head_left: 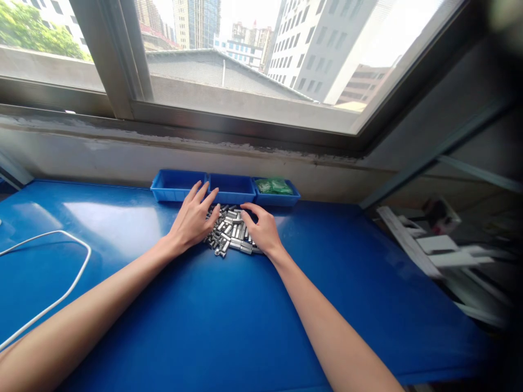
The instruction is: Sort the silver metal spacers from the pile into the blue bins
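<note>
Left hand: the left hand (194, 218) is at ten o'clock of the pile, palm down, fingers spread toward the bins, thumb by the short pieces; from here I can't tell if it touches them.
Right hand: the right hand (263, 231) is at three o'clock, thumb and forefinger curved with a small gap between them; the other fingers are hidden, so I can't say whether it has a piece.
Metal pile: the shiny pieces lie between the hands, short pieces (221, 244) mostly toward nine o'clock, long pieces (241, 245) toward three, several of these side by side.
How far along: I'd call the sizes partly apart; the middle looks mixed, and the metal I can make out is all on the table, outside the bins.
Blue bins: three in a row past the pile, the left bin (174, 195) at eleven o'clock, the middle bin (235, 197) at twelve, the right bin (281, 200) at one.
Green packets: these packets (273, 186) lie in the right bin.
Blue table: the table (245, 326) runs under everything, with a white cable (84, 267) looping at nine o'clock.
Window: the window frame (245, 121) stands at twelve, beyond the bins.
</note>
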`<act>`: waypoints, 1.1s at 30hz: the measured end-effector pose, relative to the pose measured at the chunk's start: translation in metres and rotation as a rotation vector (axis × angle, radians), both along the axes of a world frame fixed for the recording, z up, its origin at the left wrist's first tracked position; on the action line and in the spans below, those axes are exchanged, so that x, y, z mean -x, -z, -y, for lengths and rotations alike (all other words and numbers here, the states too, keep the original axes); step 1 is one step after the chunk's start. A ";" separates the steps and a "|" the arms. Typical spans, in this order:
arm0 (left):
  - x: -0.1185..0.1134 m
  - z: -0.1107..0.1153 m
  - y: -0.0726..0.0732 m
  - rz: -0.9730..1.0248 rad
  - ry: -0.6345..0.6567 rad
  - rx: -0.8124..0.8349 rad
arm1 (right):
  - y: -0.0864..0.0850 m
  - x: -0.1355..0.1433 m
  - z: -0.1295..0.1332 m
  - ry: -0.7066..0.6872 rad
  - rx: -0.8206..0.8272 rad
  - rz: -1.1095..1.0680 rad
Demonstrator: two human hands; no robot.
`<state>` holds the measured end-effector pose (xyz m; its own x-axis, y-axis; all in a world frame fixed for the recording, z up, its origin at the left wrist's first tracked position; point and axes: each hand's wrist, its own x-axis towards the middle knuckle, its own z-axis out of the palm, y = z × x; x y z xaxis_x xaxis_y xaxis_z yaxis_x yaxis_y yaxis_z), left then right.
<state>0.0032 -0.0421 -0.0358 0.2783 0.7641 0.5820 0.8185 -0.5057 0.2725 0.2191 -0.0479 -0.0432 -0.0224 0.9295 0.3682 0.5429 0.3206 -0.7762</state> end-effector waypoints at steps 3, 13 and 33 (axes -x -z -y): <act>0.012 0.002 -0.002 0.077 0.068 -0.042 | 0.003 -0.002 0.000 0.072 0.010 -0.075; 0.036 -0.006 0.011 -0.001 0.139 0.187 | 0.000 0.001 -0.010 0.154 0.092 -0.275; 0.024 -0.014 0.007 0.650 0.265 0.281 | -0.005 0.005 -0.005 0.004 -0.036 -0.417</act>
<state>-0.0210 -0.0285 -0.0426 0.1401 0.8631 0.4852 0.3093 -0.5036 0.8066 0.2139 -0.0425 -0.0386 0.1390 0.9154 0.3777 0.1858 0.3505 -0.9179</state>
